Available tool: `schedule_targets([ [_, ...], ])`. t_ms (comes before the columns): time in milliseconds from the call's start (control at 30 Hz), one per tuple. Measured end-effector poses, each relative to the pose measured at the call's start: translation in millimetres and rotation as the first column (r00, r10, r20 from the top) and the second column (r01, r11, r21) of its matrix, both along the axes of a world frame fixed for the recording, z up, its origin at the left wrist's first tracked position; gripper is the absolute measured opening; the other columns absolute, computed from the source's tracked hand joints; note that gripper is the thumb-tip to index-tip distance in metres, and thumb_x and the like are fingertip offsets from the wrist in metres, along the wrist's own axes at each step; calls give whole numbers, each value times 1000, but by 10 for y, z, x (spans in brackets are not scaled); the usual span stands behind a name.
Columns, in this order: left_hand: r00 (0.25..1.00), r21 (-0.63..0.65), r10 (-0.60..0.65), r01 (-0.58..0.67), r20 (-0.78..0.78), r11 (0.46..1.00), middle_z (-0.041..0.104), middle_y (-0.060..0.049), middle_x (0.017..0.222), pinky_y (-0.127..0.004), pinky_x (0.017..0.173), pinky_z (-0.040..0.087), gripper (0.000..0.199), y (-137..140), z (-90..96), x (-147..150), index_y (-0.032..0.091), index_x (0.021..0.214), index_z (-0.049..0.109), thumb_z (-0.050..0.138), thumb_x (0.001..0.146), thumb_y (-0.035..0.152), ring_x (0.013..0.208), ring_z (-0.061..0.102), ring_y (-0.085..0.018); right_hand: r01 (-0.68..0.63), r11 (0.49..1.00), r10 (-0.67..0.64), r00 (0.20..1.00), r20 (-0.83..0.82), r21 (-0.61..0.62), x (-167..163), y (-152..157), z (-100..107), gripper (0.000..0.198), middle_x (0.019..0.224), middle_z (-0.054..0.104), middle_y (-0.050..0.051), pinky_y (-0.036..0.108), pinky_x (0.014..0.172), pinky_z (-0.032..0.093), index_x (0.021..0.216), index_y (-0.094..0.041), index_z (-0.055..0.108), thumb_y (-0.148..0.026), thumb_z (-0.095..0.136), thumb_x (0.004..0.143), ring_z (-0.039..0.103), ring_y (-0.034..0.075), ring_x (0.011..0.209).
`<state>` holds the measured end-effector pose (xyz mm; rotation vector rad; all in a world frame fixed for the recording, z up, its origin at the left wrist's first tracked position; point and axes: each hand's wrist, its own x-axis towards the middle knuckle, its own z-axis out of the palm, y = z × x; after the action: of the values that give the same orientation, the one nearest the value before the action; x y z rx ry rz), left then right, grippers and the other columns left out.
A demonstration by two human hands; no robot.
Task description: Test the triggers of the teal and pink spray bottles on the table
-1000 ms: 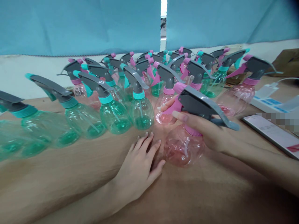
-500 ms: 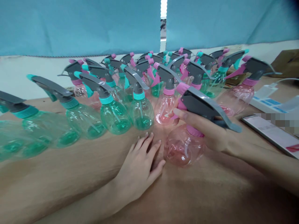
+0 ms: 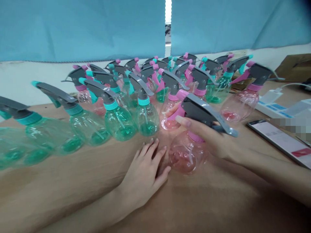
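Note:
My right hand (image 3: 209, 134) is wrapped around the neck of a clear pink spray bottle (image 3: 186, 155) with a grey and pink trigger head. This bottle stands on the wooden table, nearer to me than the others. A finger of that hand reaches past the pink trigger (image 3: 178, 111). Flat on the tabletop, just left of the held bottle, lies my left hand (image 3: 144, 173), fingers spread and holding nothing. Beyond its fingertips stands a green spray bottle (image 3: 147, 116). Close behind the held bottle is another pink spray bottle (image 3: 168, 105).
Several green spray bottles (image 3: 88, 126) line the left side, with more green and pink ones crowded behind. To the right lie a phone (image 3: 279, 139) and a white power strip (image 3: 274, 108) with a cable. A cardboard box (image 3: 293, 68) and blue curtain (image 3: 82, 29) are behind.
My right hand and the held pink bottle sit slightly further left in view, and a finger now shows extended past the trigger. The whole view has shifted a little; my left hand stays put.

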<state>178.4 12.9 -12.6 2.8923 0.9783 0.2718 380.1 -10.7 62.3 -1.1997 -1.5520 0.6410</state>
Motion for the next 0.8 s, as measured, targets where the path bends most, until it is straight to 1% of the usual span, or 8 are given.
schedule_targets([
  [133, 1000, -4, 2, -2, -5, 1000, 44, -16, 142, -52, 102, 37, 39, 4, 2, 5, 14, 125, 55, 52, 93, 36, 128, 40, -34, 17, 1000, -17, 1000, 25, 17, -14, 16, -16, 21, 78, 54, -2, 27, 70, 44, 80, -24, 53, -44, 58, 85, 50, 14, 75],
  [333, 1000, -15, 6, -6, 10, 1000, 43, -16, 142, -52, 101, 37, 38, -4, 11, 15, 14, 124, 56, 52, 93, 36, 128, 40, -34, 8, 1000, -8, 1000, 4, 18, -21, 39, -14, 26, 65, 47, -4, 29, 66, 42, 69, -23, 45, -39, 58, 84, 49, 14, 66],
  [433, 1000, -12, 4, -4, 16, 1000, 44, -16, 142, -51, 101, 37, 37, -11, 23, 16, 14, 124, 56, 52, 93, 36, 127, 40, -34, -11, 1000, 12, 999, -30, 29, -23, 52, -43, 25, 64, 47, -5, 29, 67, 41, 69, -23, 49, -40, 63, 80, 49, 14, 67],
  [500, 1000, -7, 3, -3, 20, 1000, 45, -17, 141, -51, 101, 37, 36, -14, 32, 20, 14, 122, 56, 52, 93, 35, 127, 41, -34, 9, 1000, -8, 1000, -23, 29, -23, 51, -62, 26, 63, 45, -5, 27, 60, 38, 69, -23, 49, -41, 65, 79, 45, 12, 62],
  [567, 1000, -6, 6, -6, 24, 1000, 46, -17, 139, -51, 101, 37, 35, -17, 40, 24, 14, 121, 57, 53, 93, 34, 127, 42, -33, 47, 999, -47, 999, -11, 11, -21, 34, -70, 31, 61, 40, -6, 25, 52, 32, 67, -22, 45, -43, 66, 77, 37, 10, 57],
  [633, 1000, -5, 11, -11, 26, 1000, 47, -16, 138, -50, 101, 38, 34, -19, 45, 24, 14, 121, 57, 53, 93, 34, 126, 43, -33, 72, 997, -72, 997, -6, 1, -13, 2, -65, 36, 60, 37, -7, 24, 48, 29, 67, -22, 41, -44, 68, 75, 32, 9, 54],
  [700, 1000, -1, 13, -13, 25, 1000, 47, -16, 138, -50, 100, 38, 35, -20, 45, 22, 14, 122, 57, 53, 93, 34, 126, 43, -33, 89, 996, -89, 995, 38, 17, 3, -40, -50, 34, 62, 40, -6, 23, 48, 29, 69, -22, 43, -43, 69, 74, 34, 9, 55],
  [800, 1000, 12, 10, -11, 26, 1000, 48, -17, 137, -49, 100, 38, 36, -20, 39, 19, 13, 122, 57, 52, 93, 34, 126, 43, -33, 119, 991, -128, 975, 184, 60, 44, -113, -25, 31, 64, 44, -6, 23, 48, 30, 72, -22, 46, -42, 69, 75, 37, 8, 55],
])
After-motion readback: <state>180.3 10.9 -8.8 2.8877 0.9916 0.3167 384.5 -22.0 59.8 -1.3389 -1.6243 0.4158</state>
